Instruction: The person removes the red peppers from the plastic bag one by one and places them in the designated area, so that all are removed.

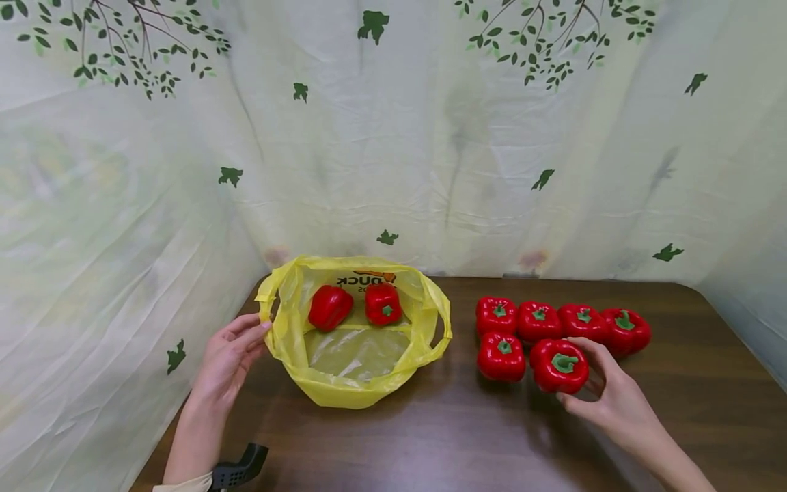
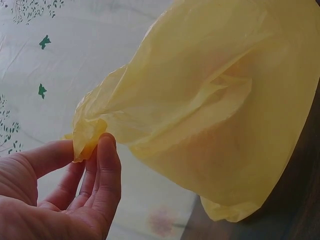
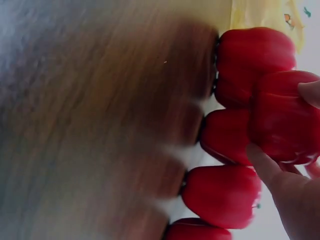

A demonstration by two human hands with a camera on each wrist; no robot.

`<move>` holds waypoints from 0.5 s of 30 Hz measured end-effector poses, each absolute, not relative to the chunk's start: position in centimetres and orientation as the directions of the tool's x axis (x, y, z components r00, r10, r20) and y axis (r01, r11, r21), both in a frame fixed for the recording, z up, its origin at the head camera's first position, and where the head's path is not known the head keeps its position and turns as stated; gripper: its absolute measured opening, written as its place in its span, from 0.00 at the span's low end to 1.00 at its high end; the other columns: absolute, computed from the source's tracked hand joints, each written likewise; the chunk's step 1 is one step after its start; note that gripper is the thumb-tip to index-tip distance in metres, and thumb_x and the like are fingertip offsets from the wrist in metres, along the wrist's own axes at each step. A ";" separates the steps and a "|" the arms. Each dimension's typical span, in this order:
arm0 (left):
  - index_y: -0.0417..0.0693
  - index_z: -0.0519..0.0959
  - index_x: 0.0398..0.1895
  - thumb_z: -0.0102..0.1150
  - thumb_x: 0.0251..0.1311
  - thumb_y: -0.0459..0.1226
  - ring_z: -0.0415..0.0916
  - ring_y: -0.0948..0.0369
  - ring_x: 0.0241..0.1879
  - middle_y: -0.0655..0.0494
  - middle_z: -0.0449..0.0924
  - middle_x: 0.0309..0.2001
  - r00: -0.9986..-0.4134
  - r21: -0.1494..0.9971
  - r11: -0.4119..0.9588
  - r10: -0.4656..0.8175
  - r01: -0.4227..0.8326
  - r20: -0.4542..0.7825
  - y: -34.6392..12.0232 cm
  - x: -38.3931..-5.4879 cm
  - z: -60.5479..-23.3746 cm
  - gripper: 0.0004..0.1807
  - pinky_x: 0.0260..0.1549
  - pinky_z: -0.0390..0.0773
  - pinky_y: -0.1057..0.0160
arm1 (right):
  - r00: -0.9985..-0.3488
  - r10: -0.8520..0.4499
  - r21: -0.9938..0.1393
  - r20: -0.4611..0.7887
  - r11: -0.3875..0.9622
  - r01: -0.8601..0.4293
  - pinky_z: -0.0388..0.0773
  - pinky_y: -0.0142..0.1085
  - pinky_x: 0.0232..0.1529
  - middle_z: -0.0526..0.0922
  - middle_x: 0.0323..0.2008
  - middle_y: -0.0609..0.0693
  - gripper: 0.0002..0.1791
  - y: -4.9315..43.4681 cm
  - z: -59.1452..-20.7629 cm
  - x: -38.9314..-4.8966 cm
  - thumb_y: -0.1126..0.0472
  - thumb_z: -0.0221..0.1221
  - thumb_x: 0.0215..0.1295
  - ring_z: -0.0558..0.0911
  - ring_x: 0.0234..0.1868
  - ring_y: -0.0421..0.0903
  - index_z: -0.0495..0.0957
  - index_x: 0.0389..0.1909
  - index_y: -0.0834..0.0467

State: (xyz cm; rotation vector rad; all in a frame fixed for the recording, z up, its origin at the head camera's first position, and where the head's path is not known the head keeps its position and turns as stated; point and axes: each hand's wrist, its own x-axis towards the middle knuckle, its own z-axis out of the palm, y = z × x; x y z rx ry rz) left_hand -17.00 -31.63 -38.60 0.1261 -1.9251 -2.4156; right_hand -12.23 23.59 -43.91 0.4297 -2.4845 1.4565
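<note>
A yellow plastic bag (image 1: 353,395) stands with its mouth wide on the brown table, and two red bell peppers (image 1: 330,307) lie inside it. My left hand (image 1: 231,355) pinches the bag's left handle between thumb and fingers; the left wrist view shows the pinched plastic (image 2: 89,137) close up. On the right, my right hand (image 1: 615,396) grips a red bell pepper (image 1: 559,367) with a green stem, raised off the table. Close beside it several more red bell peppers (image 1: 539,321) sit in a back row, with one (image 1: 501,357) in front.
The brown table (image 1: 430,437) reaches back to a pale hanging sheet (image 1: 393,164) printed with leaves, which also runs along both sides. A black device (image 1: 240,467) is strapped at the left wrist.
</note>
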 end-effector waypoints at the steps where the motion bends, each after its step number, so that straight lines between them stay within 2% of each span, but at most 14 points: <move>1: 0.45 0.81 0.43 0.63 0.64 0.34 0.82 0.61 0.36 0.55 0.82 0.39 -0.995 0.975 -0.221 -0.093 -0.012 -0.033 -31.6 -17.0 -38.6 0.06 0.41 0.83 0.64 | -0.932 -0.139 -0.820 0.335 0.443 -0.361 0.80 0.26 0.43 0.71 0.55 0.52 0.45 23.6 -44.1 -12.4 0.73 0.73 0.49 0.78 0.49 0.33 0.62 0.68 0.56; 5: 0.45 0.81 0.42 0.63 0.64 0.33 0.82 0.61 0.36 0.55 0.82 0.38 -0.995 0.976 -0.217 -0.096 -0.008 -0.030 -31.5 -17.1 -38.6 0.05 0.40 0.83 0.65 | -0.939 -0.140 -0.846 0.313 0.409 -0.342 0.78 0.24 0.44 0.70 0.56 0.57 0.44 23.9 -44.7 -13.0 0.74 0.73 0.49 0.76 0.50 0.30 0.61 0.66 0.60; 10: 0.46 0.82 0.40 0.61 0.66 0.33 0.82 0.62 0.35 0.56 0.82 0.37 -0.996 0.974 -0.226 -0.089 0.002 -0.019 -31.5 -17.2 -38.7 0.03 0.39 0.83 0.65 | -0.952 -0.139 -0.801 0.273 0.514 -0.305 0.76 0.21 0.43 0.72 0.57 0.57 0.44 24.1 -45.2 -13.5 0.69 0.75 0.48 0.72 0.50 0.26 0.64 0.65 0.58; 13: 0.46 0.82 0.40 0.61 0.66 0.32 0.82 0.62 0.35 0.56 0.82 0.37 -0.996 0.973 -0.230 -0.087 0.003 -0.017 -31.6 -17.1 -38.7 0.03 0.39 0.83 0.65 | -0.960 -0.136 -0.788 0.246 0.548 -0.280 0.78 0.23 0.42 0.73 0.57 0.58 0.44 24.1 -45.3 -13.8 0.66 0.76 0.48 0.73 0.50 0.27 0.64 0.65 0.58; 15: 0.47 0.82 0.40 0.61 0.66 0.32 0.82 0.62 0.35 0.56 0.82 0.37 -0.996 0.973 -0.231 -0.089 0.004 -0.017 -31.6 -17.1 -38.7 0.03 0.39 0.83 0.65 | -0.963 -0.133 -0.786 0.234 0.557 -0.268 0.79 0.25 0.42 0.74 0.57 0.59 0.44 24.0 -45.3 -13.9 0.66 0.76 0.48 0.75 0.51 0.33 0.64 0.65 0.58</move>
